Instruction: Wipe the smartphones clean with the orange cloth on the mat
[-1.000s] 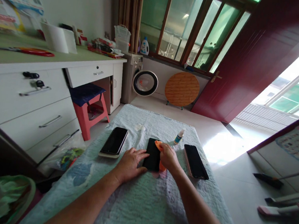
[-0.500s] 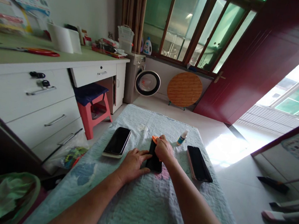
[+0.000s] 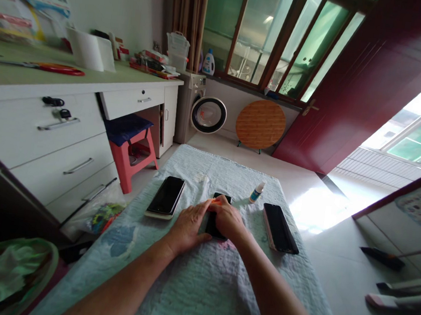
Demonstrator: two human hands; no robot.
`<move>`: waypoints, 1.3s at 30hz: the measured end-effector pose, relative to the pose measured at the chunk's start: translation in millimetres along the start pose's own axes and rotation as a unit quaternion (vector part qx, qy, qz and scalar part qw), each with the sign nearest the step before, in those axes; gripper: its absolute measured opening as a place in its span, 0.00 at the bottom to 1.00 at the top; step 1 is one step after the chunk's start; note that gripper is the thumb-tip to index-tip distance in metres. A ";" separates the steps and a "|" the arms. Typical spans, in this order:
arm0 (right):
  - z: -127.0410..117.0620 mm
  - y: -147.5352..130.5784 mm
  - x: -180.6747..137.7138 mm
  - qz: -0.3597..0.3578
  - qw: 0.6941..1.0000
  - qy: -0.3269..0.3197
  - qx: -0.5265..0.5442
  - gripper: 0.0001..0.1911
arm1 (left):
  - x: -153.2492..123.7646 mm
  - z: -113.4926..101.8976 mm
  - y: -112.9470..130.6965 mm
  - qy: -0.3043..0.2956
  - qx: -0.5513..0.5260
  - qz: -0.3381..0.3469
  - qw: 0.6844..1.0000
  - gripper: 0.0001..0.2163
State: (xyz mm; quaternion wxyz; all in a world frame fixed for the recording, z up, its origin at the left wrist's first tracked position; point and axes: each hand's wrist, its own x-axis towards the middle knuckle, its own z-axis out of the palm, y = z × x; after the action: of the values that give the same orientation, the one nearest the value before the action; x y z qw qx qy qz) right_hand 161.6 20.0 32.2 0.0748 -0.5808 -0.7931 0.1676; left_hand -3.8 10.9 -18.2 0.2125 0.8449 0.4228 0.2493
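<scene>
A black smartphone [image 3: 212,228] lies on the cloth-covered table, partly hidden beneath my hands. My right hand [image 3: 228,220] is closed on a small orange cloth [image 3: 214,204] and rests over the phone. Beside it, my left hand [image 3: 189,225] has its fingers stretched out, their tips reaching the orange cloth, while its thumb sits apart at the phone's lower left edge. To the left, another dark-screened phone [image 3: 167,195] lies on a pale case or box. On the right is a third phone [image 3: 281,228], also on something flat. A small spray bottle [image 3: 256,192] stands behind my right hand.
A pale blue quilted cloth [image 3: 181,295] covers the table. At left are a white desk [image 3: 65,142], a pink stool [image 3: 131,156] and a lined bin [image 3: 52,261]. Beyond stand a washing machine [image 3: 191,108] with its door open and a round wooden tabletop [image 3: 261,124].
My right hand has drawn the orange cloth slightly nearer and left, exposing the phone's far end. My left fingers have moved up and forward to meet the cloth; the other phones and bottle stay put.
</scene>
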 end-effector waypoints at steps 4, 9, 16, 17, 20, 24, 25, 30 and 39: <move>1.7 -2.3 -19.5 -0.031 0.999 -0.024 0.027 0.18 | 0.0 -0.7 -0.4 -0.019 0.016 -0.021 0.999 0.41; 8.0 -4.8 -39.6 -0.076 0.997 -0.025 0.014 0.16 | 1.9 -8.3 4.9 -0.039 0.028 -0.033 0.998 0.32; 9.0 -3.8 -57.8 -0.075 0.996 -0.010 0.044 0.17 | 1.7 -11.6 3.4 -0.062 0.009 -0.009 0.998 0.29; 8.7 -2.3 -59.4 -0.077 0.996 -0.006 0.050 0.17 | 1.6 -11.5 3.1 -0.062 0.008 -0.008 0.998 0.29; 6.9 4.1 -63.4 -0.075 0.996 0.001 0.050 0.17 | 1.5 -10.9 2.8 -0.062 0.007 -0.011 0.998 0.27; 0.4 16.4 -67.9 -0.047 0.998 -0.002 0.033 0.16 | 1.7 -10.1 3.0 -0.055 0.015 -0.015 0.998 0.23; -1.5 19.8 -68.7 -0.042 0.999 -0.002 0.034 0.16 | 1.7 -10.1 3.2 -0.054 0.017 -0.016 0.998 0.23; -4.6 35.1 -66.6 -0.028 0.999 0.020 0.042 0.17 | 1.2 -11.4 5.3 -0.062 0.022 -0.024 0.998 0.25; 18.7 47.2 -42.7 0.034 0.996 0.073 0.028 0.21 | 1.8 -11.0 4.5 -0.065 0.030 -0.021 0.997 0.25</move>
State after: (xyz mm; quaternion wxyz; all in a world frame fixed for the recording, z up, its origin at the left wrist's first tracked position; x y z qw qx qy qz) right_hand 211.5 -11.0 1.4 0.1430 -0.6154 -0.7605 0.1499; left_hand -6.7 11.5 -6.6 0.2196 0.8562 0.4332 0.1763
